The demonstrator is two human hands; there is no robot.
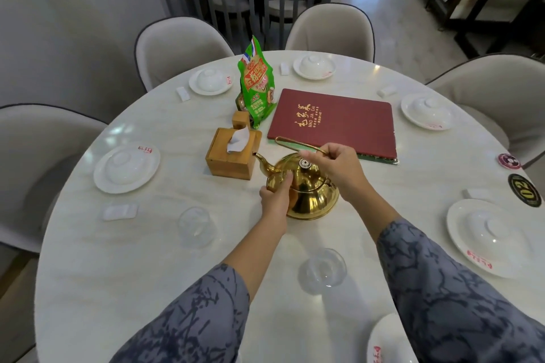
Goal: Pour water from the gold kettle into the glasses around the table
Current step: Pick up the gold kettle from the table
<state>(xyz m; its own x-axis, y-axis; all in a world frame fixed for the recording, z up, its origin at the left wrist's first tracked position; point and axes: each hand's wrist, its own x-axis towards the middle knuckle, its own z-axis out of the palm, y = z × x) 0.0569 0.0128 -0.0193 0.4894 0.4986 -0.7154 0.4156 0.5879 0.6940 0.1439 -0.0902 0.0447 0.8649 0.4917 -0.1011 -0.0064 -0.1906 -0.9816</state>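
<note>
The gold kettle (309,194) stands on the round marble table (147,274) near its middle, spout pointing left toward a wooden tissue box. My right hand (330,165) is closed around the kettle's thin gold handle above the lid. My left hand (275,197) rests against the kettle's left side, fingers touching the body. Two clear glasses stand near me: one glass (197,227) left of the kettle, another glass (323,270) in front of it between my forearms. Whether either holds water cannot be told.
A wooden tissue box (233,156), a green snack bag (256,85) and a red menu (336,121) sit mid-table. White plates with upturned bowls (126,168) ring the edge, with small white rests (119,211). Padded chairs (180,47) surround the table.
</note>
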